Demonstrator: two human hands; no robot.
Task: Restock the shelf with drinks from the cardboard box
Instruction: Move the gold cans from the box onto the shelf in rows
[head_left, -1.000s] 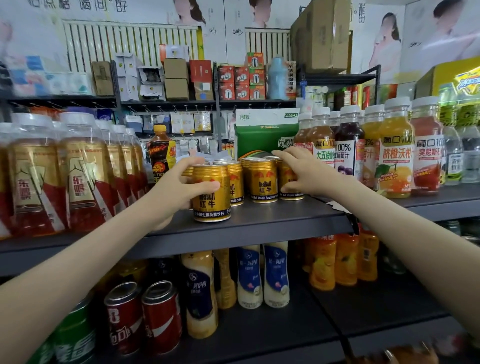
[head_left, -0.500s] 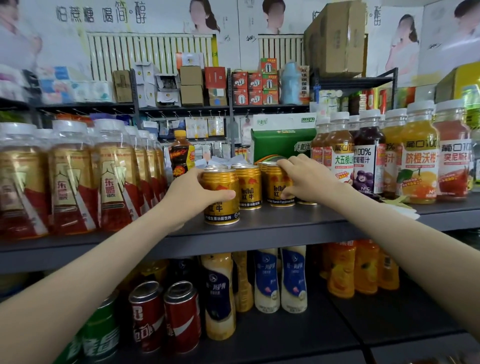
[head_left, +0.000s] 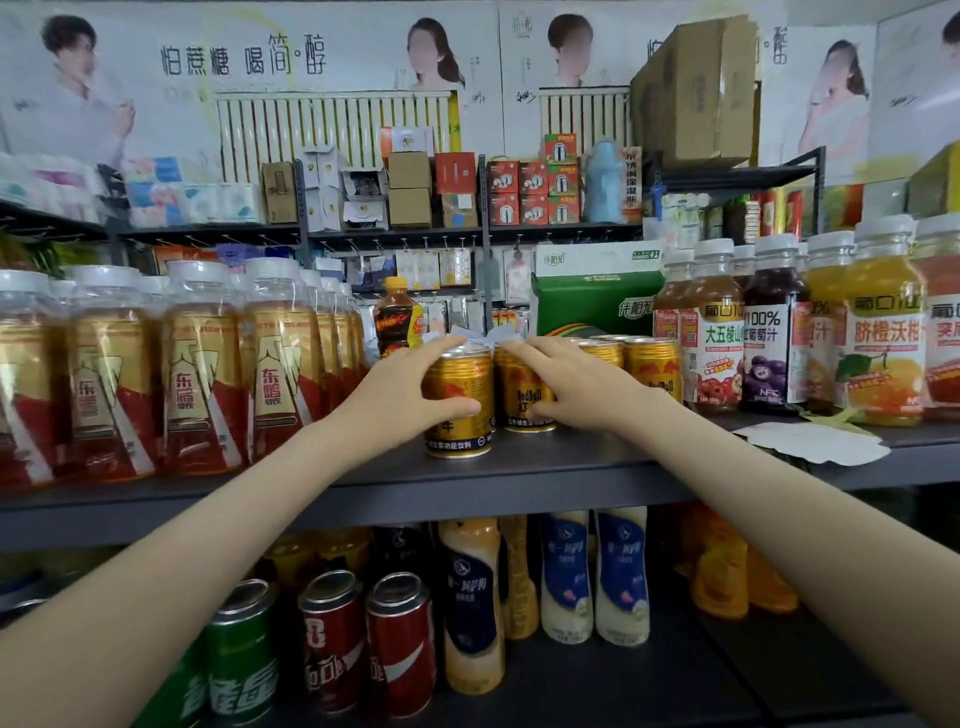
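Note:
Gold Red Bull cans stand in a cluster on the dark grey shelf (head_left: 545, 467). My left hand (head_left: 402, 400) wraps around the front gold can (head_left: 460, 410), which stands upright on the shelf. My right hand (head_left: 576, 384) grips the neighbouring gold can (head_left: 524, 402) just behind and to the right of it. More gold cans (head_left: 652, 364) stand further right. The cardboard box is not in view.
Tall amber bottles (head_left: 197, 374) fill the shelf's left side and juice bottles (head_left: 878, 332) its right. A green carton (head_left: 592, 306) stands behind the cans. White paper (head_left: 815, 441) lies at the right. Red cans (head_left: 400, 644) and cream bottles (head_left: 618, 571) are on the lower shelf.
My right hand moved left from the far cans onto the can beside the front one. My left hand stayed on the front can. The camera moved closer.

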